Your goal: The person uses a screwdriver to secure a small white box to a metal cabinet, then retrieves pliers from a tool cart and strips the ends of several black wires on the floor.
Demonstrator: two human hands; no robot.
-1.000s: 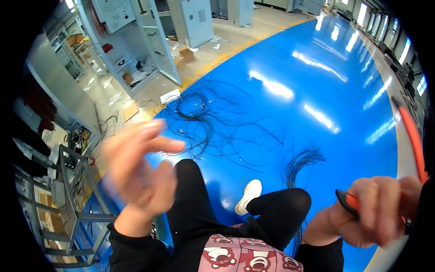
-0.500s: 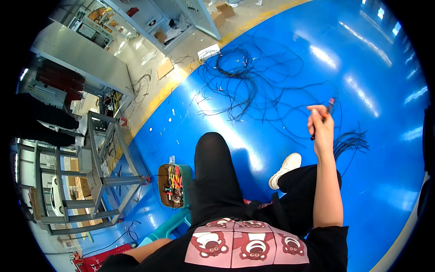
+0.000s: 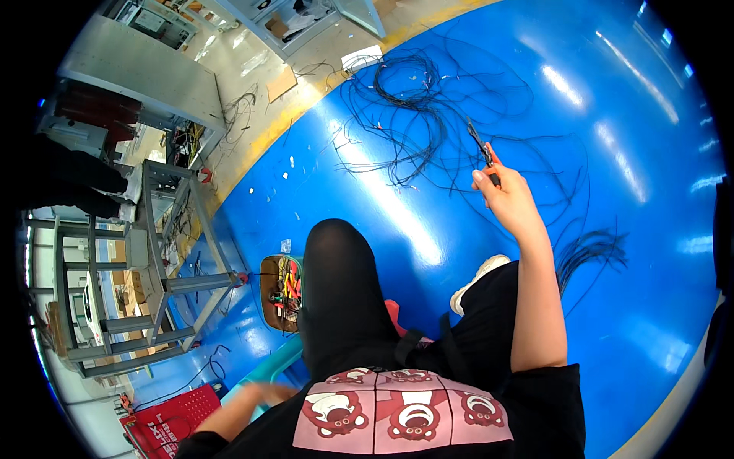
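Note:
Out in front of me, my right hand [image 3: 505,196] is closed around the orange and black handles of a pair of pliers [image 3: 479,143]. Their dark jaws point up and away, above the blue floor, and their exact kind is hard to make out. Beyond them a tangle of thin black wires [image 3: 413,103] lies in loose coils. My left hand [image 3: 269,392] is low at my left side, close to a teal stool [image 3: 271,365]; its fingers are smeared by motion. A bundle of black cut wires [image 3: 589,256] lies right of my right forearm.
An open tool box [image 3: 269,302] full of hand tools stands left of my knee. Farther left are a grey metal frame [image 3: 195,284] and another person's dark-trousered legs [image 3: 84,183]. A red panel [image 3: 172,421] lies at lower left. Metal cabinets [image 3: 145,61] stand far left.
My right hand has swung left, and the pliers' dark jaws now show pointing away. My left forearm and hand have come into view beside the stool. My view has shifted slightly.

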